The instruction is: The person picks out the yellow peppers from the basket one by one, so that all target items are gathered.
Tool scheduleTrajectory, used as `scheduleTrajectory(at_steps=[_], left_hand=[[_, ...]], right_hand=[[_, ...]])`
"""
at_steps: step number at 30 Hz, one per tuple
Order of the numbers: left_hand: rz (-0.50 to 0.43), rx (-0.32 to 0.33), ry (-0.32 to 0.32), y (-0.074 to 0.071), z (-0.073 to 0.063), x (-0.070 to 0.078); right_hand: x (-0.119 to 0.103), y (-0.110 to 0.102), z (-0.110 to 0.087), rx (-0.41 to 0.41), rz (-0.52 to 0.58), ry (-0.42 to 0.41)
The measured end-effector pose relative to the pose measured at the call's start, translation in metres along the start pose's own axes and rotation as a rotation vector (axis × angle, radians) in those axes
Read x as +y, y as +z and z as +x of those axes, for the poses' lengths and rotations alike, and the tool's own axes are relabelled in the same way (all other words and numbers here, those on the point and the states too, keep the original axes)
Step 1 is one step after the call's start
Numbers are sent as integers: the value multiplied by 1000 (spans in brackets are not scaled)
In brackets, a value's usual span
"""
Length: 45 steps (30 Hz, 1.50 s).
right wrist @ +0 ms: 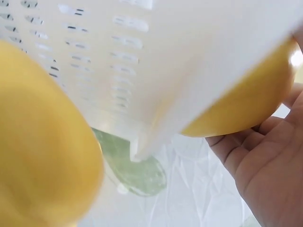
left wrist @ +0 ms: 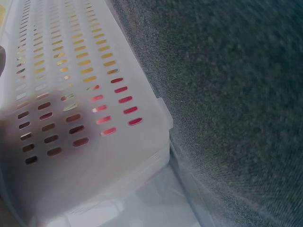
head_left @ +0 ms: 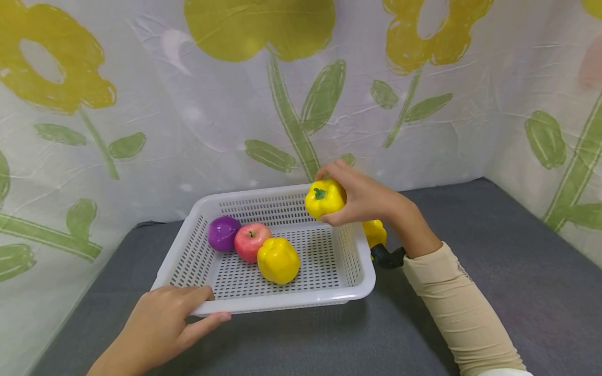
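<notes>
My right hand (head_left: 362, 197) holds a yellow bell pepper (head_left: 324, 199), green stem facing out, above the back right of the white plastic basket (head_left: 291, 302). In the right wrist view, the basket wall partly covers this held pepper (right wrist: 251, 106). At the basket's front left, my left hand (head_left: 160, 322) grips the rim, with fingers over it and the thumb outside. Inside the basket lie a round purple item (head_left: 223, 233), a red apple (head_left: 252, 241) and another yellow bell pepper (head_left: 278, 260). The left wrist view shows the basket's slotted wall (left wrist: 94, 146), with red and yellow behind the slots.
Beyond the basket's right side is another yellow item (head_left: 375, 233), partly hidden by the basket and right arm. A black object (head_left: 388, 257) sits beside it. The dark grey tabletop (head_left: 291, 344) meets a flower-printed cloth (head_left: 207, 130) at the back.
</notes>
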<state>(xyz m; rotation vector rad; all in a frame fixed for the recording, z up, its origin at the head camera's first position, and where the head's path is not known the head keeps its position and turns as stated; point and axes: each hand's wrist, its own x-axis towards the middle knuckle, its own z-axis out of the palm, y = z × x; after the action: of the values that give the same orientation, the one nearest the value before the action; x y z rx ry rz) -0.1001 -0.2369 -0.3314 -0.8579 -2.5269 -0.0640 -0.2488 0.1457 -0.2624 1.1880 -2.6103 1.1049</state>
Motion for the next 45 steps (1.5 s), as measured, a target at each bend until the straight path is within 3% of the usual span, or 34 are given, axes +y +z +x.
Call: scheduleTrajectory(at_steps=[8, 16, 21, 27, 35, 40, 45], left_hand=[[6, -8, -4, 0, 0, 0], [3, 7, -4, 1, -1, 0], [1, 16, 1, 2, -1, 0], [-4, 35, 17, 3, -1, 0], [-4, 32, 15, 2, 0, 1], [1, 28, 14, 1, 0, 1], [2, 17, 4, 2, -1, 1]], right_hand=[[4, -11, -6, 32, 43, 39], [-1, -13, -6, -23, 15, 30], [0, -12, -5, -62, 85, 11], [5, -13, -5, -39, 151, 8], [28, -33, -20, 116, 175, 161], [46, -44, -29, 162, 179, 279], [56, -50, -35, 189, 165, 301]])
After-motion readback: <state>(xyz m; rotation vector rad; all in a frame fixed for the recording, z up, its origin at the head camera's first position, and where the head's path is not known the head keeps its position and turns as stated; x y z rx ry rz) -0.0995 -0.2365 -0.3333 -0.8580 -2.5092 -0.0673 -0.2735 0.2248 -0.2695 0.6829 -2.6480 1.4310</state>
